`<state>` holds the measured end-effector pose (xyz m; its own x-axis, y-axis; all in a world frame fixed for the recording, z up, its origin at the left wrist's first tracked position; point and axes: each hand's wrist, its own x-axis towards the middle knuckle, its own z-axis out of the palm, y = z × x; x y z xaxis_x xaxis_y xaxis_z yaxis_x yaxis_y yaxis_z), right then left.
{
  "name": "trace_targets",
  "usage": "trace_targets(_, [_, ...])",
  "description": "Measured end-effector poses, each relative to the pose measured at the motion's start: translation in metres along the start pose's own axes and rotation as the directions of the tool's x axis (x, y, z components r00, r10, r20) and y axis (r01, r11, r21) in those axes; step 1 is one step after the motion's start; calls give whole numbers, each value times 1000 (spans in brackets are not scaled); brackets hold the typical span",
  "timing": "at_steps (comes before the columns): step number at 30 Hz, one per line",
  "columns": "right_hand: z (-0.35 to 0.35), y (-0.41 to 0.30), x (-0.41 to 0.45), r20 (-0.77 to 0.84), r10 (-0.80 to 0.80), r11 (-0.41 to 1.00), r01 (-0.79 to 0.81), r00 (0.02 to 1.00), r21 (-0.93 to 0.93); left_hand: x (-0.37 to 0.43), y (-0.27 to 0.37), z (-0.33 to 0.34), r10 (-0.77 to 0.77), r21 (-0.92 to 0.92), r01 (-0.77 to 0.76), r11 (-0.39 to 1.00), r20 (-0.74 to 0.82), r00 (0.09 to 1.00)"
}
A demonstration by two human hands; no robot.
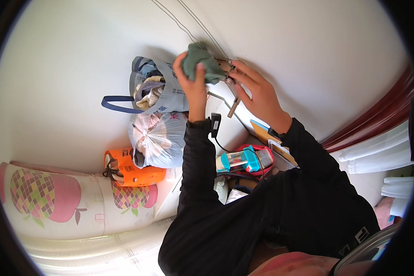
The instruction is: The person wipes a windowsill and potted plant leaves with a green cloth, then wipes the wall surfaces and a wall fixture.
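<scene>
My left hand (194, 88) grips a bunched green cloth (201, 63) against a metal hand crank mechanism on the white wall. The crank (234, 98) has a short arm with a handle that points down, and thin wires (207, 26) run up the wall from beside it. My right hand (260, 95) is at the crank's right side, its fingertips on the hub and its thumb close to the arm. The cloth and my fingers hide part of the mechanism. The cloth edge looks blurred.
Left of my arm stand a grey bag of clothes (179, 93), a tied clear plastic bag (172, 145) and an orange bag (141, 172). A rolled apple-print mat (96, 200) lies further left. Below are a turquoise-and-clear container (243, 160) and a black cabled device (215, 125). A dark red curtain (372, 110) hangs right.
</scene>
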<state>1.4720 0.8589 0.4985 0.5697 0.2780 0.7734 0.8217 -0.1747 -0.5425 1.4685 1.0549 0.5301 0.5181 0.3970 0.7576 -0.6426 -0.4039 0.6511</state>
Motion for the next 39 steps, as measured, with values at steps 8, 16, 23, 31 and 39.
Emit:
trace_targets(8, [9, 1, 9, -81, 24, 1000, -23, 996, 3, 7, -2, 24, -47, 150, 37, 988, 63, 997])
trace_targets(16, [11, 8, -1, -86, 5, 999, -2, 996, 33, -4, -4, 18, 17, 138, -17, 990, 3, 1000])
trace_targets(23, [8, 16, -24, -14, 48, 978, -44, 999, 204, -48, 7, 17, 36, 77, -18, 997, -237, 971])
trace_targets(31, [14, 11, -24, -37, 110, 972, -100, 993, 213, -30, 36, 48, -37, 415, -6, 910, 95, 995])
trace_targets(39, [3, 5, -18, 2, 156, 960, -152, 988, 235, -46, 23, 46, 64, 258, -50, 965, -45, 997])
